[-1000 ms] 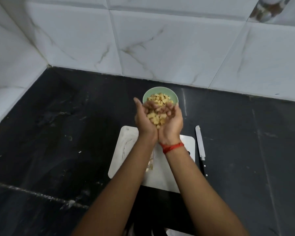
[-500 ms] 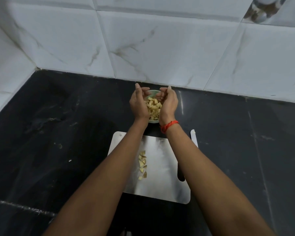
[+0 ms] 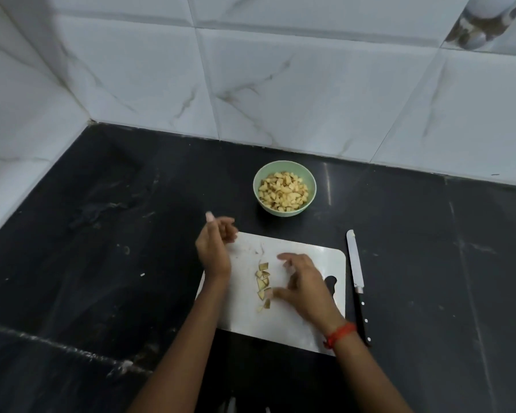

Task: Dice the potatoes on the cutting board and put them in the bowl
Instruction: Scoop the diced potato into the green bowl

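A pale green bowl (image 3: pixel 284 188) full of diced potato stands on the black counter behind the white cutting board (image 3: pixel 310 320). Several potato dice (image 3: pixel 263 283) lie in a short line on the board's middle. My right hand (image 3: pixel 303 283) hovers over the board just right of these dice, fingers spread and relaxed, its thumb tip close to the lower pieces. My left hand (image 3: pixel 215 247) is at the board's far left corner, fingers loosely curled, holding nothing.
A knife (image 3: pixel 357 281) with a black handle lies on the counter along the board's right edge, blade pointing away. White marble-look tiled walls (image 3: pixel 251 84) close off the back and left. The black counter (image 3: pixel 102 248) spreads to both sides.
Both hands dropped their cupped load of dice into the bowl, then pulled back toward me and came down over the cutting board, now holding nothing.
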